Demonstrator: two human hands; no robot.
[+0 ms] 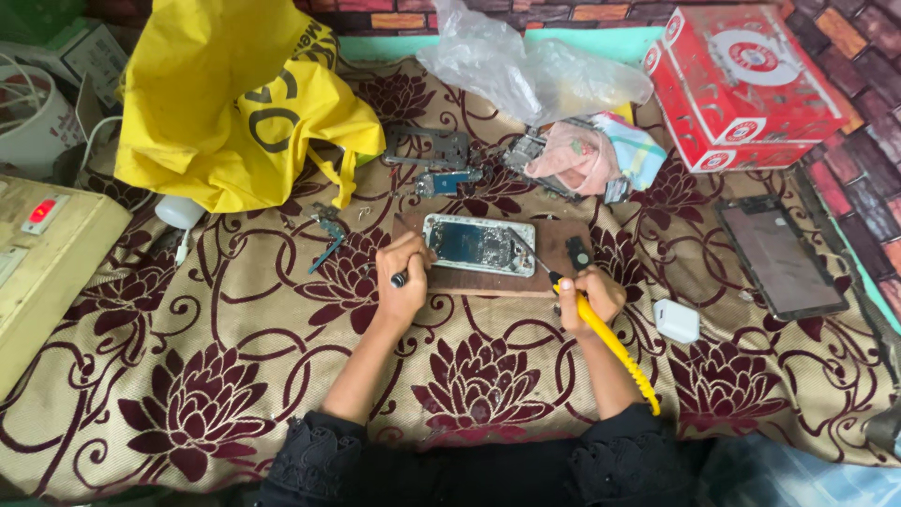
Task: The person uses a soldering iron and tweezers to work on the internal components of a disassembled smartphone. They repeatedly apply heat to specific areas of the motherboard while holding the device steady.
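Black sleeves lead up to a left hand [405,272] closed around a small dark tool beside the opened phone [479,244] on its board [497,280], while the right hand [591,293] grips a yellow-handled iron [615,347] whose tip, if it slips, could scorch nearby parts.

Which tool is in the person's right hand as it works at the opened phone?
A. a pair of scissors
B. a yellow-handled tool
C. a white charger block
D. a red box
B: the right hand grips a yellow-handled tool whose thin tip reaches to the opened phone on the wooden board; the white charger block lies apart on the cloth.
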